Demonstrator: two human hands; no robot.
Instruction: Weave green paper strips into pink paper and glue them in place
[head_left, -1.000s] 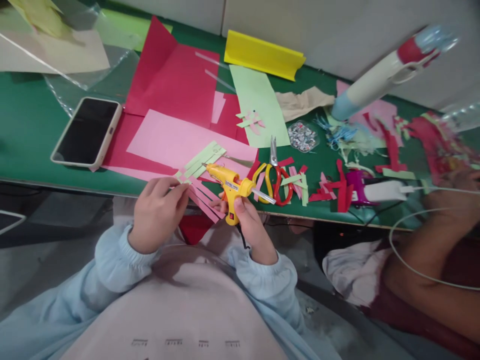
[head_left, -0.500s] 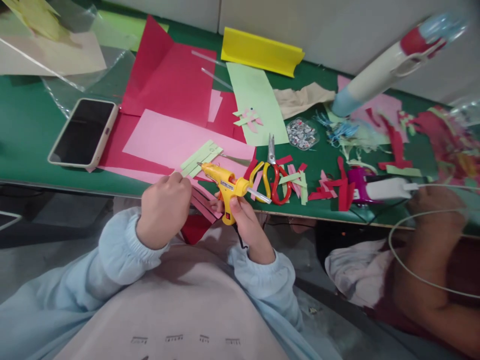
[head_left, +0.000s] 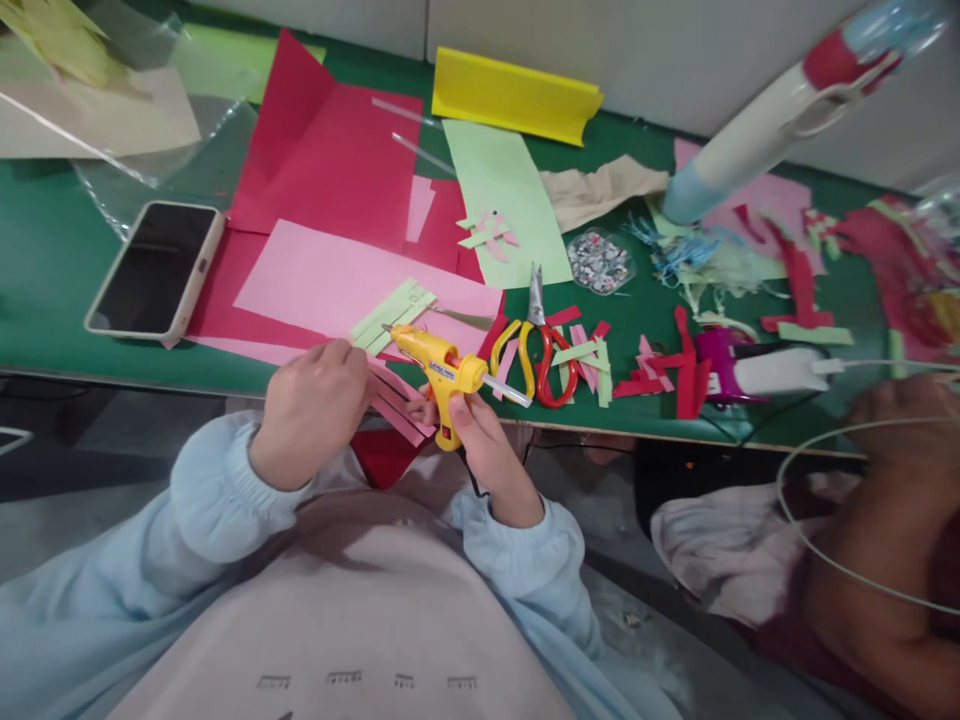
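Observation:
My right hand (head_left: 491,455) is wrapped round the handle of a yellow hot glue gun (head_left: 439,365). A clear glue stick (head_left: 508,390) sticks out of its back end. The gun's nozzle points left, just over a folded pale green paper strip (head_left: 394,312) with pencil marks. My left hand (head_left: 311,410) is closed at the lower left end of this strip and seems to pinch it; the fingertips are hidden. Between my hands, pink paper strips with dark lines (head_left: 397,402) reach over the table edge. Pink paper (head_left: 315,270) lies beneath the green strip.
Scissors (head_left: 534,345) with red and yellow handles lie right of the gun among paper scraps. Beyond are a bead box (head_left: 600,262), a bottle (head_left: 772,125) and a yellow folded piece (head_left: 514,95). A phone (head_left: 156,270) lies left. A co-worker's arm (head_left: 892,520) is at right.
The view has shifted slightly, so most things sit a little further left. Both hands keep about the same pose, and the glue gun stays over the green strip.

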